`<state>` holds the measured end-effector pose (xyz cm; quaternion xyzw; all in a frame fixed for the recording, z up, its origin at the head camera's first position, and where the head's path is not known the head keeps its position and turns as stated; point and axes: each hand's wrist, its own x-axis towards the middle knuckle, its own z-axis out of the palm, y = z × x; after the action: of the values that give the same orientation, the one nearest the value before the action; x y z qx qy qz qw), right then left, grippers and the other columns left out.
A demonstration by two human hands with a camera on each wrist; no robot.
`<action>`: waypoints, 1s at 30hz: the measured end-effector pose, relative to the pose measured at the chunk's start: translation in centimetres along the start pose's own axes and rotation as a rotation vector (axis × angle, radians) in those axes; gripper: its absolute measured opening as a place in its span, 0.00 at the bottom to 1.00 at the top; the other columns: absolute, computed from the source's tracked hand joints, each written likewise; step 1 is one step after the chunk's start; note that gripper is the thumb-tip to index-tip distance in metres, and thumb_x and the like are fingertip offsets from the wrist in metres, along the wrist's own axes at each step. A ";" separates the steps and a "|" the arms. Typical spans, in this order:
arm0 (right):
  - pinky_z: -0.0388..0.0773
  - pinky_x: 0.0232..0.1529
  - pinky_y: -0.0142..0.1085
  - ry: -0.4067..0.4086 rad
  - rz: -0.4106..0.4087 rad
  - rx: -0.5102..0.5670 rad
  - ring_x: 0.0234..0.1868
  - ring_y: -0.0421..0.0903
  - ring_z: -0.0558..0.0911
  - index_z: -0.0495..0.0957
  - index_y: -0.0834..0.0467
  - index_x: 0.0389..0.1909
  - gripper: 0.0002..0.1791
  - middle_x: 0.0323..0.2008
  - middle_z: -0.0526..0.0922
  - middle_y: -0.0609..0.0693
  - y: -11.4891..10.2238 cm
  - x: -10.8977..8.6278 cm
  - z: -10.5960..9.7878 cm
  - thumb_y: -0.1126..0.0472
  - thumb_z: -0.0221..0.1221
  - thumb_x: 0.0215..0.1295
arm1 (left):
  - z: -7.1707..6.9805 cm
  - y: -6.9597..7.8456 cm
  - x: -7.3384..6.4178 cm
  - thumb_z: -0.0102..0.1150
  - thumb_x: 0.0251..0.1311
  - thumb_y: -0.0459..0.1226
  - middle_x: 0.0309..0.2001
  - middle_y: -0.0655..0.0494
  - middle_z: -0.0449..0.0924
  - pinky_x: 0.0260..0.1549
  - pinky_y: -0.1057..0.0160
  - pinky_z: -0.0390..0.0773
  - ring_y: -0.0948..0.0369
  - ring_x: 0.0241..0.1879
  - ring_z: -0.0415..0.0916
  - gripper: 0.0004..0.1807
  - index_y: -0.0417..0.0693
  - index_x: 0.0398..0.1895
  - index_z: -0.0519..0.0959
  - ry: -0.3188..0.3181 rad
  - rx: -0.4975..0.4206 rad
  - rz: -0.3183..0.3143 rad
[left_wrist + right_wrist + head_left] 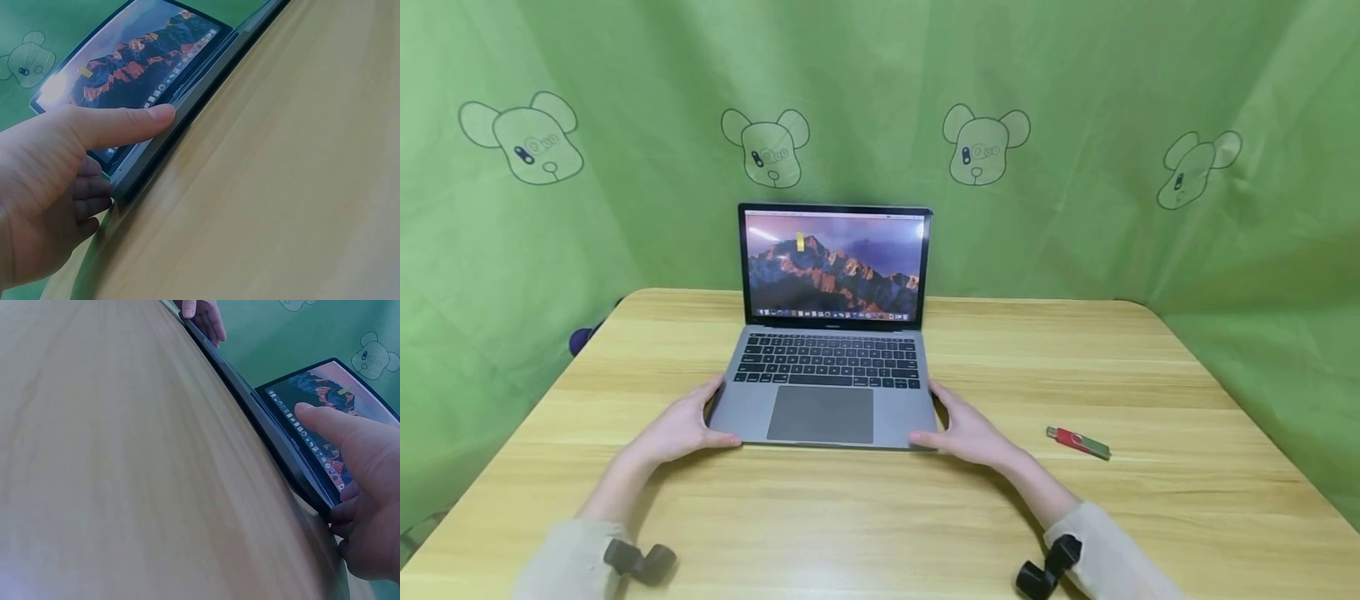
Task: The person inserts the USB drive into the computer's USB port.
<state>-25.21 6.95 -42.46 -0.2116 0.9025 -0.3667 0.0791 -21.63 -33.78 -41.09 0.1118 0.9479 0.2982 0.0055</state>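
Observation:
An unfolded grey laptop (820, 417) is at the middle of the table, its screen lit with a mountain picture. At its front left corner my left hand (681, 429) grips the base, thumb over the front edge and fingers along the side. My right hand (966, 429) holds the opposite corner the same way. In the left wrist view the left thumb (128, 125) lies across the front edge of the base. The right wrist view has the right hand (375, 481) at its corner, with the left hand at the far end. Fingertips under the base are partly hidden.
A red and green USB flash drive (1078, 442) lies on the wooden table (1150, 367), right of the laptop. A green curtain (880, 75) with bear-head drawings hangs behind. Black wrist mounts (1048, 568) sit at both sleeves.

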 end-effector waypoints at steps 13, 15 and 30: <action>0.50 0.65 0.56 0.007 0.024 -0.019 0.68 0.64 0.52 0.47 0.70 0.69 0.55 0.68 0.51 0.68 -0.1 -0.3 -0.3 0.41 0.63 0.53 | 0.1 -0.2 0.2 0.72 0.37 0.55 0.66 0.30 0.53 0.61 0.41 0.55 0.38 0.64 0.54 0.63 0.28 0.68 0.48 -0.024 -0.023 0.040; 0.50 0.65 0.57 0.010 0.027 -0.006 0.68 0.64 0.52 0.47 0.70 0.69 0.55 0.68 0.51 0.68 -0.2 -0.2 -0.3 0.41 0.63 0.53 | 0.1 -0.3 0.2 0.72 0.37 0.55 0.66 0.30 0.53 0.61 0.41 0.55 0.38 0.64 0.54 0.63 0.28 0.68 0.48 -0.025 -0.023 0.049; 0.51 0.64 0.58 0.032 0.026 -0.001 0.67 0.64 0.52 0.48 0.69 0.69 0.53 0.68 0.52 0.68 -0.3 0.1 0.5 0.42 0.63 0.54 | -0.2 -1.2 0.0 0.72 0.36 0.55 0.67 0.33 0.54 0.62 0.43 0.55 0.41 0.65 0.54 0.63 0.29 0.69 0.49 -0.040 -0.032 0.075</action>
<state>-25.10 6.40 -42.66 -0.1941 0.9066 -0.3684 0.0690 -21.91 -34.90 -41.58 0.1531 0.9378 0.3111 0.0148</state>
